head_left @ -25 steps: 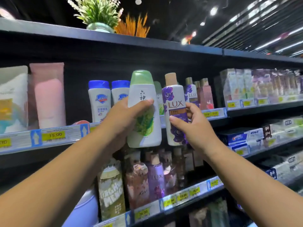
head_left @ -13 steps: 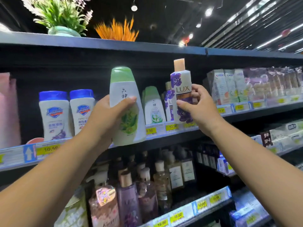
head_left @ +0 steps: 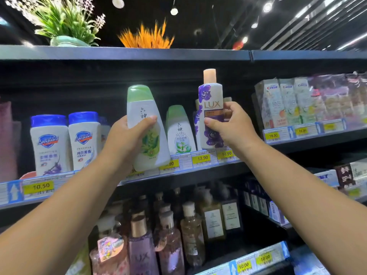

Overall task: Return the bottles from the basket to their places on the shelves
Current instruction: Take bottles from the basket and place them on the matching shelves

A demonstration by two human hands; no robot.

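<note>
My left hand [head_left: 127,135] grips a white bottle with a green cap [head_left: 146,128], tilted slightly and held in front of the upper shelf [head_left: 178,171]. My right hand [head_left: 230,126] holds a white and purple LUX bottle with a peach cap [head_left: 210,108], upright, just above the shelf edge. Behind and between the two stands a matching green-capped bottle [head_left: 179,132] on the shelf. More LUX bottles are partly hidden behind the one I hold. No basket is in view.
Two blue-capped Safeguard bottles [head_left: 65,143] stand at the left of the same shelf. Crest toothpaste boxes [head_left: 288,102] fill the right section. Pump bottles [head_left: 190,231] crowd the shelf below. Potted plants [head_left: 65,22] sit on the top board.
Both hands have carried their bottles up and closer to the shelf. The LUX bottle has risen to the shelf's level, in front of the other LUX bottles.
</note>
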